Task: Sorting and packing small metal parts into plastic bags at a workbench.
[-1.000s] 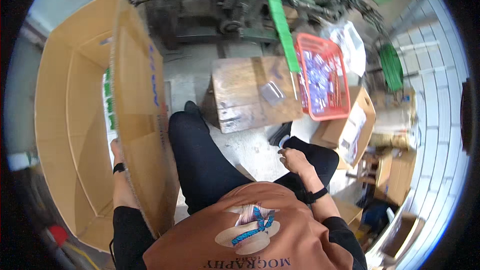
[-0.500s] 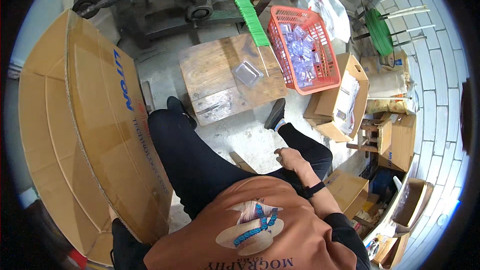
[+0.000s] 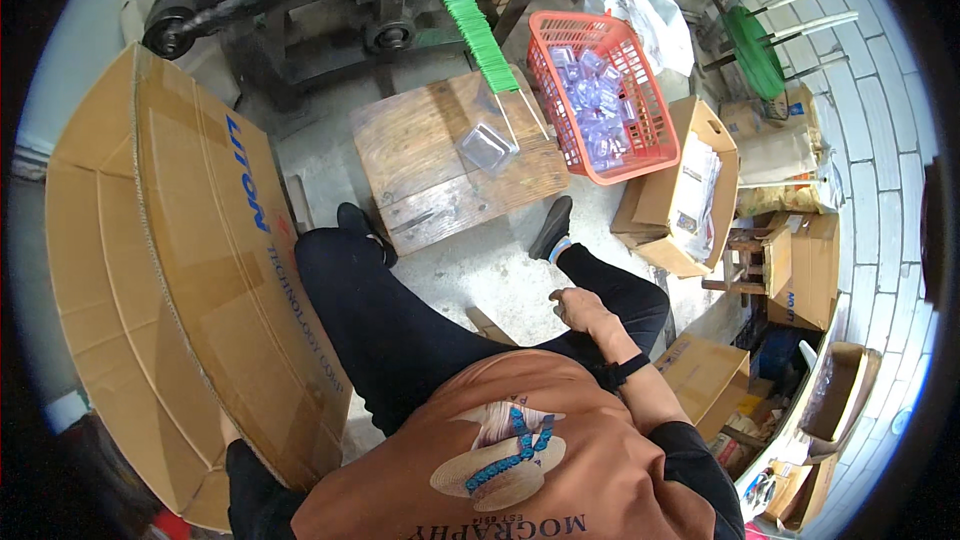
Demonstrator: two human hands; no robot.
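My left arm reaches down into a large upright cardboard box (image 3: 230, 270) at my left. Only a sliver of my left hand (image 3: 229, 428) shows beside the black sleeve; the fingers are hidden behind the box wall. Over my right thigh rests my right hand (image 3: 584, 311), loosely closed with its fingers curled, and I see nothing in it. Ahead of my feet is a low wooden board (image 3: 430, 180). On it lies a small clear plastic tray (image 3: 487, 149), beside the rods that carry a row of green pieces (image 3: 465, 15).
A red plastic basket (image 3: 662, 130) holding several clear plastic pieces stands right of the board. Next to it is an open carton (image 3: 645, 225) with papers. Dark machinery (image 3: 390, 35) fills the back. More cartons (image 3: 697, 377) and a green round stand (image 3: 755, 52) are along the right.
The view has shifted slightly, and both rods under the green pieces now show. My right hand stays at the thigh and my left arm stays in the box.
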